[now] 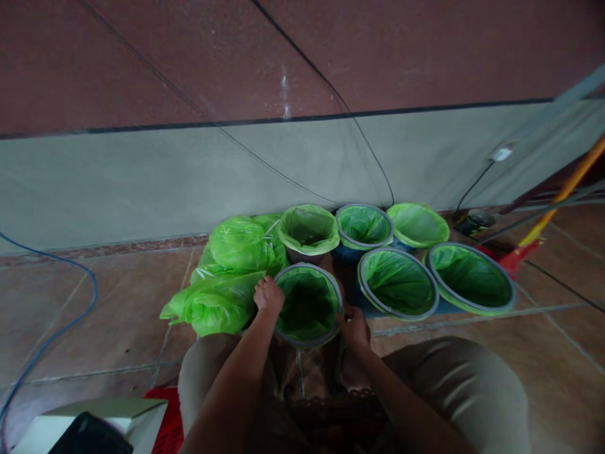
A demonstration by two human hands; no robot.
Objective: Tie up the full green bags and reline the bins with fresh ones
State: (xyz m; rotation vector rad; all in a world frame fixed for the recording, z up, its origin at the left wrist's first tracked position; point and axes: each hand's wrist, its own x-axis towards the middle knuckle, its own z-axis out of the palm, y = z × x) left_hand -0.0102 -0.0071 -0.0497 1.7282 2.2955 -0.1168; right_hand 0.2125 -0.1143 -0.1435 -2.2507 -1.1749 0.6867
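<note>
Between my knees stands a round waste bin (309, 337) lined with a green plastic bag, a grey ring around its mouth. My left hand (269, 295) is closed at the left side of the rim, with its fingertips partly hidden. On the opposite side, my right hand (355, 329) grips the rim, fingers curled around the edge. The inside of the bin is dark. Filled green plastic bags (236, 243) lie just left of my left hand, and another ringed, lined bin (401, 284) stands to the right.
Several more lined bins (309, 230) stand along the wall. A yellow-handled red tool (517, 258) leans at right, near a small dark can (475, 221). A blue cable (94, 293) crosses the floor at left. Beside my left leg are a white box (146, 425) and something red.
</note>
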